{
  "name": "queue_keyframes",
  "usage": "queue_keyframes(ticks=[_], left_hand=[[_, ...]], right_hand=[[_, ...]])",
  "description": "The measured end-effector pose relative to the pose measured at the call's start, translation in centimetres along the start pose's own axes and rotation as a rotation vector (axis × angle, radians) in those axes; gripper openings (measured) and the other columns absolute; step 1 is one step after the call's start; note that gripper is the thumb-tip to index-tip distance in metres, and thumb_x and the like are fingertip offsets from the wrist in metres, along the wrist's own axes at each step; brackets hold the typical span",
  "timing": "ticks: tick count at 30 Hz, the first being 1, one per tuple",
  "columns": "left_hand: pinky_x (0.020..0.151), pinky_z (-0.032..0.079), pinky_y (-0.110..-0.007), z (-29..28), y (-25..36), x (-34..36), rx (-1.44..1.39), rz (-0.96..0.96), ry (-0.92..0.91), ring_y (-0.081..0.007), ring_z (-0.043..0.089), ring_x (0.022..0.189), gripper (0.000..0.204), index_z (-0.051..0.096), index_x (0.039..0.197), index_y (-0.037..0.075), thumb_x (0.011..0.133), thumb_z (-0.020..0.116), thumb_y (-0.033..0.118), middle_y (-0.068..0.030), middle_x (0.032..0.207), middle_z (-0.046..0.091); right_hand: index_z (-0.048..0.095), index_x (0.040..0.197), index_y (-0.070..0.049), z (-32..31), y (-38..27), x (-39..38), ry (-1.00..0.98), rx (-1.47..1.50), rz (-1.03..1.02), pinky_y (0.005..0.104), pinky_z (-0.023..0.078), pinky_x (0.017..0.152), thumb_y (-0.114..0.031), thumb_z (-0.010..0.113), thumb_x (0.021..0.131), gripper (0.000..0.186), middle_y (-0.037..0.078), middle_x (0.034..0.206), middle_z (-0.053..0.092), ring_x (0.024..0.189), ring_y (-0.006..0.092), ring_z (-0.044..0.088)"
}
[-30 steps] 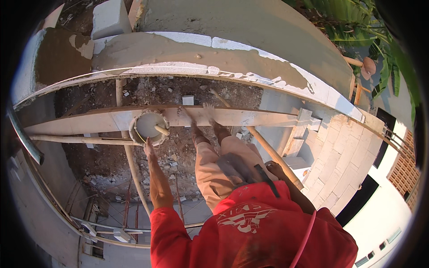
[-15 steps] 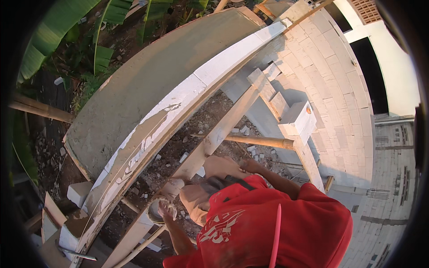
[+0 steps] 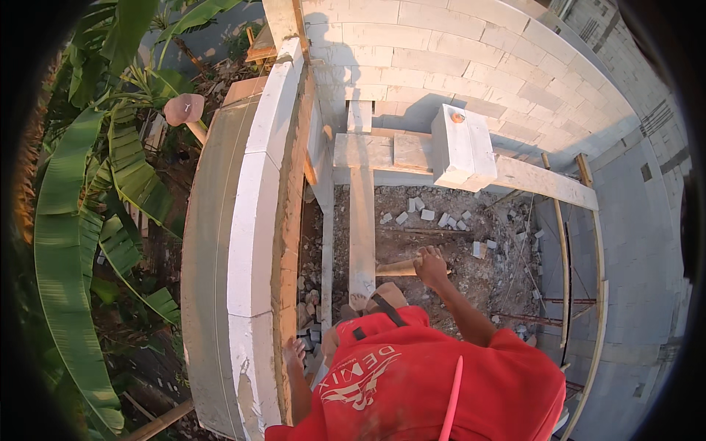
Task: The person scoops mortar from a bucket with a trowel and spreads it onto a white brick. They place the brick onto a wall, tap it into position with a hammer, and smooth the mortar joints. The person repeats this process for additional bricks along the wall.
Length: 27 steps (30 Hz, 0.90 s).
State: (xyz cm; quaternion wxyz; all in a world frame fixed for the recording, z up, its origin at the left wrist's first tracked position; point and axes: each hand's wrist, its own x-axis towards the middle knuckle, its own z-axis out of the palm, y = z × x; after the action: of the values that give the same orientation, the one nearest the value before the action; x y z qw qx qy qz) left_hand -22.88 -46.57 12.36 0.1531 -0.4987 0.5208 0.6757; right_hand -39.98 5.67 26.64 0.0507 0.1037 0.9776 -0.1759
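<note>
White block wall (image 3: 252, 220), left of centre | left hand (image 3: 295, 351) at its edge board (image 3: 292, 279), right hand (image 3: 432, 266) over bamboo pole (image 3: 395, 269); cannot tell if either grip closes | step: apparently balancing on plank (image 3: 362, 228) | next: calls for sure footing

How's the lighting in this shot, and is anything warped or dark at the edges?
Head view: warm sunlight on the block wall, with a person-shaped shadow across it; head view: fisheye distortion bows the long white ledge; head view again: black fills the corners.
</note>
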Motion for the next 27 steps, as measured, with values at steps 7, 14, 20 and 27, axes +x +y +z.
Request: queue_keyframes(ticks=[7,14,20,27], left_hand=[[0.096,0.044,-0.044,9.6,12.7,4.4,0.292,0.028,-0.013,-0.0257,0.063,0.117,0.058,0.051,0.144,0.012,0.098,0.056,0.047,-0.0110,0.133,0.065],[0.091,0.047,-0.044,17.1,16.5,10.4,0.488,-0.248,-0.122,-0.0251,0.066,0.110,0.057,0.051,0.145,0.012,0.099,0.056,0.045,-0.0124,0.132,0.066],[0.089,0.048,-0.043,35.2,26.9,18.0,0.617,-0.232,-0.161,-0.0248,0.067,0.108,0.057,0.051,0.145,0.011,0.099,0.056,0.044,-0.0124,0.132,0.066],[0.069,0.049,-0.031,63.1,49.8,27.3,0.690,0.179,-0.244,-0.0178,0.069,0.090,0.040,0.062,0.131,0.008,0.102,0.055,0.034,-0.0060,0.112,0.071]], right_hand=[[0.066,0.120,-0.008,0.2,1.1,3.0,-0.114,-0.084,0.161,0.0473,0.048,0.100,-0.038,0.072,0.085,0.047,0.018,0.124,0.063,0.122,0.0392,0.058],[0.066,0.121,-0.008,-0.4,5.0,12.0,-0.183,0.340,0.459,0.0470,0.052,0.094,-0.041,0.070,0.088,0.047,0.018,0.117,0.070,0.113,0.0367,0.066],[0.067,0.116,-0.008,6.9,12.1,26.9,-0.068,0.396,0.657,0.0459,0.056,0.085,-0.043,0.073,0.085,0.047,0.020,0.099,0.075,0.097,0.0391,0.072],[0.077,0.090,-0.006,6.1,19.4,40.8,-0.128,0.441,0.741,0.0463,0.056,0.082,-0.047,0.066,0.086,0.043,0.020,0.097,0.075,0.095,0.0381,0.072]])
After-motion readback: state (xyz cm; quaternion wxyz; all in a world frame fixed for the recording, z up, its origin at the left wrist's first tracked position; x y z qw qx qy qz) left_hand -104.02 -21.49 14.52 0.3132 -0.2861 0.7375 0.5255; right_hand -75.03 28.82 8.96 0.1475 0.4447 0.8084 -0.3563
